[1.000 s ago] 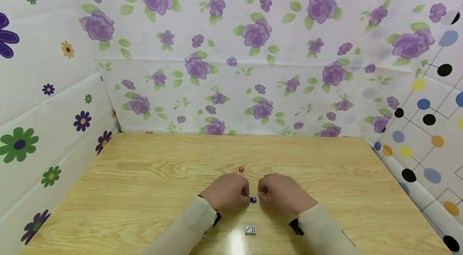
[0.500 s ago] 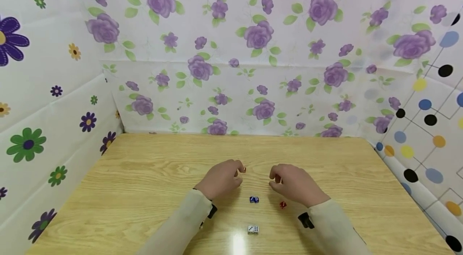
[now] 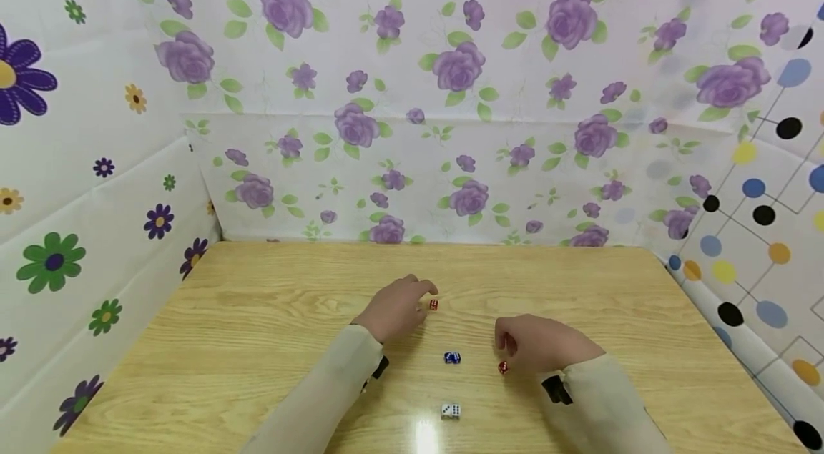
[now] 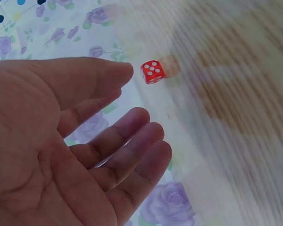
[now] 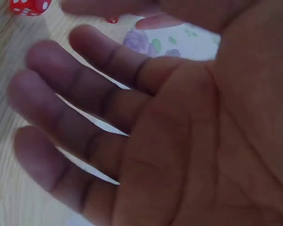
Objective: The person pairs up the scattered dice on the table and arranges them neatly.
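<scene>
My left hand (image 3: 394, 309) is beside the farther red die (image 3: 433, 304), its fingers spread and gently bent. In the left wrist view that red die (image 4: 152, 72) lies just beyond the thumb tip, with a gap between. My right hand (image 3: 543, 342) hovers at the nearer red die (image 3: 503, 367), which its fingers partly overlap. The right wrist view shows the palm (image 5: 165, 127) with nothing in it and loosely extended fingers; a red die (image 5: 30, 5) sits at the top left corner. Between the hands, two blue dice (image 3: 453, 358) lie side by side.
Two white dice (image 3: 450, 411) stand together nearer the front of the wooden table (image 3: 309, 268). Flowered cloth (image 3: 412, 175) rises behind the table's back edge, with patterned cloth at both sides.
Both hands have left the blue dice. The left has gone forward to the farther red die; the right has shifted rightward and down to the nearer one, which has come into sight.
</scene>
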Available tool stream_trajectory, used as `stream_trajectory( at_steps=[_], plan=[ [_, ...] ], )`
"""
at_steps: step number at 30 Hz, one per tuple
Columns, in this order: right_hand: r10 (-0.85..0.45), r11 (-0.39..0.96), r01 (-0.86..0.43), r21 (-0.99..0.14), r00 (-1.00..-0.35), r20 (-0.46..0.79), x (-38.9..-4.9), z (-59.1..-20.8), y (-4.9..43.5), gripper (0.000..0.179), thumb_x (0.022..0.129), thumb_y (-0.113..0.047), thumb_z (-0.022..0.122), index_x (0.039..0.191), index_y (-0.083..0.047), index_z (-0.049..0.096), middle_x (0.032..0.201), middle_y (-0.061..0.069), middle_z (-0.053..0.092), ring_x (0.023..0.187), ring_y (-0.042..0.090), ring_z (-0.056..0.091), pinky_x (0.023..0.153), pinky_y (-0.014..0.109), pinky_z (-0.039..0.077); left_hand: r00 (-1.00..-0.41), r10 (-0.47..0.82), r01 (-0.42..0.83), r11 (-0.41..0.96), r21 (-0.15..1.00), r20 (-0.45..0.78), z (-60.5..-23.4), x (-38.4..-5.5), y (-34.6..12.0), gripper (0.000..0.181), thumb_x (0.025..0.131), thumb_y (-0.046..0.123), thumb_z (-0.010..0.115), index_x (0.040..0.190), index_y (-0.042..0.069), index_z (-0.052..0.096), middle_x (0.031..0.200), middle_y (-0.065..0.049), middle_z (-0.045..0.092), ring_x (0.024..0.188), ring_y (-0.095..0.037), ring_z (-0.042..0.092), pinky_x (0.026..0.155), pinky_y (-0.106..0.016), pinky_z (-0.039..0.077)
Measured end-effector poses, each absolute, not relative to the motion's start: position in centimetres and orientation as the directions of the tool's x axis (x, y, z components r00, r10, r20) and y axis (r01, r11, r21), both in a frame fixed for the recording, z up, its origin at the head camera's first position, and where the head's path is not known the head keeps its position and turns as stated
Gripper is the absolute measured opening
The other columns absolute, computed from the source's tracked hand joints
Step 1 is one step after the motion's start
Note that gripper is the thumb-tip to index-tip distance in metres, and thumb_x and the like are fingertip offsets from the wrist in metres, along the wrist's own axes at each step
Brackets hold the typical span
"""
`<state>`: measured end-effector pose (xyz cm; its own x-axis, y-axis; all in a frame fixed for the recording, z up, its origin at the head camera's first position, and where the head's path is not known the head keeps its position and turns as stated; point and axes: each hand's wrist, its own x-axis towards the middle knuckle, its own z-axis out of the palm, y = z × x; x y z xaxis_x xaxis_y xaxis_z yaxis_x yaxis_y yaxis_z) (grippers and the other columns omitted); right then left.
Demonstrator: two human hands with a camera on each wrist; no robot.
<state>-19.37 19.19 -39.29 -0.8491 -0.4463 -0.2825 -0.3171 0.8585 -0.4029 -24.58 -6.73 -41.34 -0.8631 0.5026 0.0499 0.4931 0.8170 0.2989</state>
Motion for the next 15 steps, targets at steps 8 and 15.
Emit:
stream_trajectory(
  at_steps=[8,15],
  plan=[
    [-0.484,0.843,-0.334,-0.422,-0.814,-0.322,-19.2,-39.6,19.0,0.019,0.079,-0.009,0.071,0.085,-0.019,0.056,0.079,-0.007,0.055,0.071,0.014,0.049,0.065,0.034,0.040,-0.861,0.508,0.495,0.821,0.285,0.030,-41.6,-25.1,-5.8,0.036,0.094,0.007,0.055,0.128,0.017,0.060,0.114,-0.006,0.062,0.100,-0.022,0.061,0.083,-0.036,0.051],
    [-0.482,0.852,-0.348,-0.390,-0.813,-0.327,-19.3,-40.1,18.7,0.022,0.077,-0.004,0.069,0.083,-0.022,0.057,0.078,-0.010,0.055,0.070,0.013,0.049,0.064,0.033,0.040,-0.857,0.516,0.500,0.820,0.280,0.021,-42.1,-25.7,-5.3,0.031,0.090,0.009,0.060,0.120,0.014,0.064,0.106,-0.003,0.065,0.095,-0.019,0.061,0.083,-0.036,0.050]
  ],
)
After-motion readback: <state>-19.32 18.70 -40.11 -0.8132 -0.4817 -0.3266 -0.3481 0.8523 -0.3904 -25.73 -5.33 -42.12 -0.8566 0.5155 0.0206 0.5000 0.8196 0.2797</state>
